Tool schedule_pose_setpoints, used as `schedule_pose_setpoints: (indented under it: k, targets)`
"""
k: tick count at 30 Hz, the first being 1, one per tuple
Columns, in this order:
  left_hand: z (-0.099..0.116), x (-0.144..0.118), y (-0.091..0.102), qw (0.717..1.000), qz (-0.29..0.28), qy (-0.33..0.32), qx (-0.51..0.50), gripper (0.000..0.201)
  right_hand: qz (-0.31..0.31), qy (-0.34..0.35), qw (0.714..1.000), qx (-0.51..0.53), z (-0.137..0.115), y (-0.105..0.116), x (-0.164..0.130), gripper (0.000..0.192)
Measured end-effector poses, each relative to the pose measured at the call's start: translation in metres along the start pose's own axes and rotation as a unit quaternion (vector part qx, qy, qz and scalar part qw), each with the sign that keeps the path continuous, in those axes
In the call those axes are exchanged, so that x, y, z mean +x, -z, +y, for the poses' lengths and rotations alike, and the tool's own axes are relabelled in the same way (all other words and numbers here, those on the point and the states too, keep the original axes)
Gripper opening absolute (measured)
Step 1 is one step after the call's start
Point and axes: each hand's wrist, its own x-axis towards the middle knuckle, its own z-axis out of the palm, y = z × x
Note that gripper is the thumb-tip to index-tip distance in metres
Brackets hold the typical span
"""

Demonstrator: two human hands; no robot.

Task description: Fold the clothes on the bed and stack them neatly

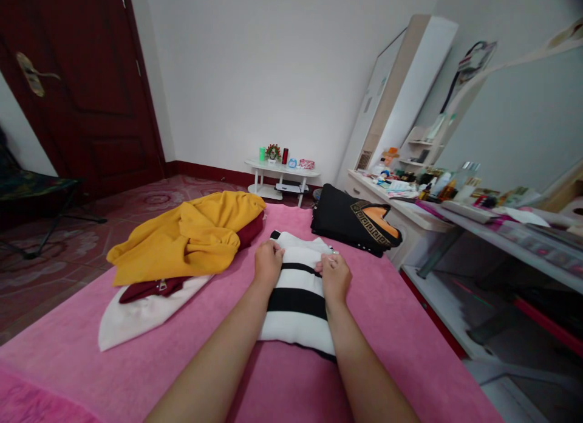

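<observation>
A white knit garment with black stripes lies folded into a narrow rectangle on the pink bedspread. At its far left edge my left hand pinches the fabric between thumb and fingers. My right hand grips the far right edge in the same way. To the left is a loose heap with a mustard-yellow garment on top. Below it show a dark red piece with a zipper and a pale piece. A black folded garment with gold trim lies beyond my right hand.
A white dressing table with bottles and a mirror stands along the right side, beside a glass-topped table. Past the bed's far edge is a small white table with ornaments. A folding chair and a dark red door are at left.
</observation>
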Motion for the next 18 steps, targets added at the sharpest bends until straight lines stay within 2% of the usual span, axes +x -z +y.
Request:
schedule_pose_setpoints:
  k: [2, 5, 7, 10, 13, 18]
  targets:
    - [0.008, -0.004, 0.003, 1.0, -0.021, 0.008, 0.015, 0.002, -0.012, 0.014, 0.998, -0.067, 0.001, 0.001, 0.001, 0.016]
    - [0.033, -0.021, 0.007, 0.999, -0.027, -0.015, 0.02, 0.03, 0.006, 0.064, 0.993, -0.102, -0.004, 0.004, -0.004, 0.022]
    - [0.053, -0.038, 0.006, 0.995, -0.071, -0.062, 0.034, 0.034, 0.012, 0.117, 0.99, -0.078, -0.011, 0.008, -0.01, 0.024]
    - [0.074, -0.059, -0.001, 0.974, -0.168, -0.127, 0.082, 0.037, -0.07, 0.204, 0.975, -0.045, -0.017, 0.013, -0.017, 0.027]
    - [0.073, -0.063, -0.006, 0.955, -0.234, -0.144, 0.112, 0.051, -0.171, 0.214, 0.959, -0.068, -0.013, 0.011, -0.017, 0.042]
    - [0.048, -0.036, -0.004, 0.92, -0.34, -0.177, 0.085, 0.059, -0.268, 0.138, 0.938, -0.171, 0.004, 0.004, -0.008, 0.064]
